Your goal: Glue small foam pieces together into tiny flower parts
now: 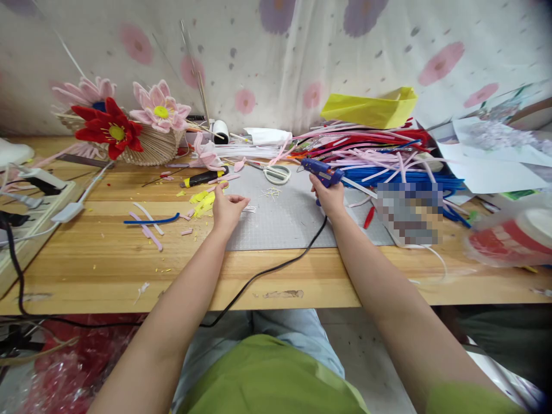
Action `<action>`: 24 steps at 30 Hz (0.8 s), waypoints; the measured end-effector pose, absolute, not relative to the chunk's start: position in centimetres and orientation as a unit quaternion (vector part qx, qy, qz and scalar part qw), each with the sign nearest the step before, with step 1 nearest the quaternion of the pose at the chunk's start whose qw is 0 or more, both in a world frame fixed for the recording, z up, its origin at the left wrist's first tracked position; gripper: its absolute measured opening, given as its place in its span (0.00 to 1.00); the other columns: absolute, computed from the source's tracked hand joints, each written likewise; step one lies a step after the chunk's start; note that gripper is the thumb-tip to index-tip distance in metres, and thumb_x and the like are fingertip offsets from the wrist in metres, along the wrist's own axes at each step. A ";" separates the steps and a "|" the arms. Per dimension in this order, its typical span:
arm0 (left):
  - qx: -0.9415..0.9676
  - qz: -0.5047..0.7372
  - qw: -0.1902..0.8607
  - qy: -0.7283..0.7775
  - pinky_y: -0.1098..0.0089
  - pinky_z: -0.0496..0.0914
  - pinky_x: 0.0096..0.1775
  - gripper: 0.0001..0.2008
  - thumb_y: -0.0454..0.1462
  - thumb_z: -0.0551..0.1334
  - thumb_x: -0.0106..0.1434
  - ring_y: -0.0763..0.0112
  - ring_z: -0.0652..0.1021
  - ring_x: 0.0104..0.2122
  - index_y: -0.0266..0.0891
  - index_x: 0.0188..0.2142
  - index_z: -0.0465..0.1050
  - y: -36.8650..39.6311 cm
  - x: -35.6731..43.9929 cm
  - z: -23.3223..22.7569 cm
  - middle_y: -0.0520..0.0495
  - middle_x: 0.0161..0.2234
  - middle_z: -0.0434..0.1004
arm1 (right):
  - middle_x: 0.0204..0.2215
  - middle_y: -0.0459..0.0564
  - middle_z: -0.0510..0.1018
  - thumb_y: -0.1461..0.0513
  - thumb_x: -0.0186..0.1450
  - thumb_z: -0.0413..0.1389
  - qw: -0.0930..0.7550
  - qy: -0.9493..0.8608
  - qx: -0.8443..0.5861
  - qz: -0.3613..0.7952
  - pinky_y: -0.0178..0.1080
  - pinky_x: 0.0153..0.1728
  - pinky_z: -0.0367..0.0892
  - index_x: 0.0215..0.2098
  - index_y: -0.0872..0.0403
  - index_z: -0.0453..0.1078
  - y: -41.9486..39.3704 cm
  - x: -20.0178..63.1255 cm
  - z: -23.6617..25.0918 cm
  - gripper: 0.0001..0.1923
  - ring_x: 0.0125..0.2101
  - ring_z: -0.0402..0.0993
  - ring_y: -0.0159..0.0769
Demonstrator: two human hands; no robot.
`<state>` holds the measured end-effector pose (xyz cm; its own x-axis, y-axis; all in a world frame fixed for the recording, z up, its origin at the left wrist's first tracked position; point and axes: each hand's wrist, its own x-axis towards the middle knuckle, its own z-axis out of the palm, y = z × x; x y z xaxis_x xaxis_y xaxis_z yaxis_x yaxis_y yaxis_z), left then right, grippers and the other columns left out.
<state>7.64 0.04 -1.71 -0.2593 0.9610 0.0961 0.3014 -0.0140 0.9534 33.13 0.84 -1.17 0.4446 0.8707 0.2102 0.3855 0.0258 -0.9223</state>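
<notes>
My right hand [330, 198] is wrapped round the handle of a blue hot glue gun [321, 171], its nozzle pointing left. A pale glue stick [357, 187] sticks out of the back, and a black cord [280, 265] hangs from the grip. My left hand [227, 208] rests at the left edge of the grey cutting mat [288, 230], fingers curled; whatever lies inside them is hidden. Thin white strands [250, 209] show right beside its thumb. Pale yellow strands [271, 193] lie on the mat near scissors [276, 174]. Yellow scraps [202, 202] are left of my left hand.
Fuzzy flowers, one a red flower [111, 129], stand at the back left. A black-and-yellow utility knife [204, 177] lies nearby. Bundled chenille stems [366, 152] fill the back right. A power strip [38, 224] is far left, a plastic cup [509, 238] far right. The cord crosses the table's front edge.
</notes>
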 end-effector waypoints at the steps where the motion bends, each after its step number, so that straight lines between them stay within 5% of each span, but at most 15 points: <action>1: 0.510 0.497 0.330 0.620 0.67 0.69 0.41 0.36 0.34 0.69 0.46 0.71 0.77 0.29 0.41 0.55 0.59 0.0 7.6 -1.6 0.54 0.26 0.75 | 0.16 0.45 0.67 0.43 0.52 0.55 0.537 -0.470 -0.666 0.216 0.35 0.22 0.60 0.19 0.53 0.64 1.0 33.6 -1.3 0.22 0.18 0.61 0.29; 16: 0.492 0.535 0.343 0.595 0.67 0.69 0.43 0.35 0.34 0.67 0.49 0.71 0.78 0.32 0.41 0.56 0.57 0.7 7.1 -2.2 0.53 0.28 0.77 | 0.17 0.51 0.72 0.47 0.53 0.57 0.493 -0.452 -0.722 0.177 0.41 0.31 0.65 0.19 0.55 0.70 2.2 34.9 -2.4 0.20 0.24 0.70 0.39; 24: 0.484 0.541 0.327 0.605 0.71 0.69 0.37 0.33 0.35 0.68 0.47 0.74 0.77 0.28 0.41 0.50 0.55 0.6 7.0 -1.8 0.56 0.25 0.75 | 0.26 0.54 0.78 0.49 0.52 0.57 0.443 -0.467 -0.744 0.179 0.42 0.35 0.67 0.31 0.57 0.74 2.9 35.3 -3.4 0.20 0.31 0.74 0.43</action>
